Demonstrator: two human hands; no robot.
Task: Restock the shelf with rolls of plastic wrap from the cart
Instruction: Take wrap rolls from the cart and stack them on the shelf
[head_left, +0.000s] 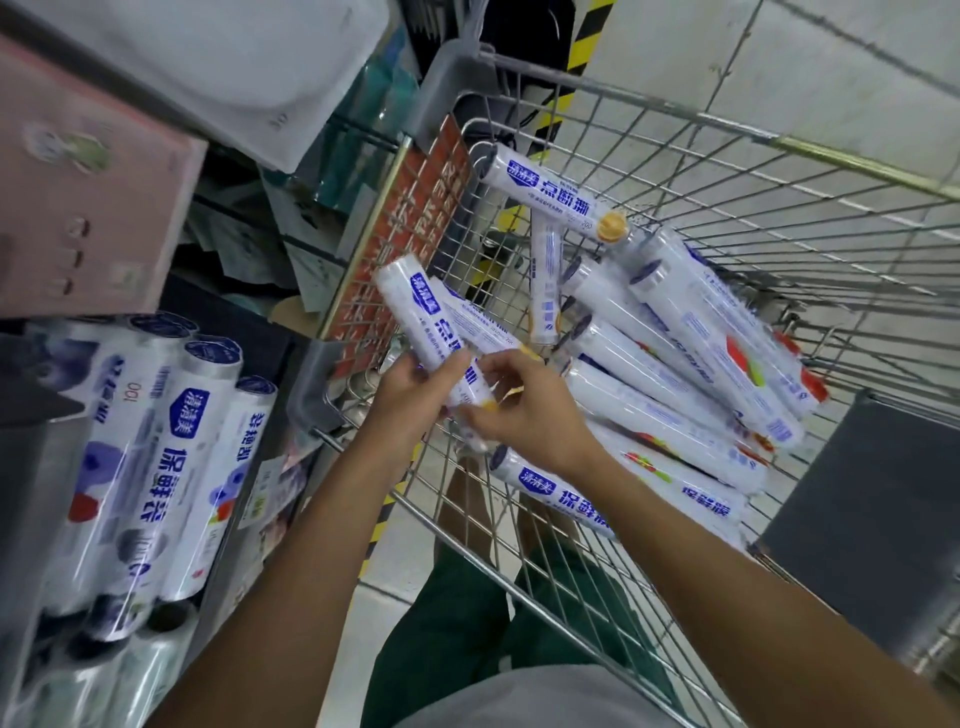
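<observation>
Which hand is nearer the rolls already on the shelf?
Left. The left hand, gripping wrap rolls, lies right of the shelf rolls; the right hand is farther right, over the cart.

left grip (410, 387), right grip (524, 413) close together, curled

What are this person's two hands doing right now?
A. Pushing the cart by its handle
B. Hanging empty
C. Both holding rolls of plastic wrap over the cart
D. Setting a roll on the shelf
C: the left hand and the right hand both curl round the rolls, held over the cart near its corner, not yet at the shelf.
</observation>
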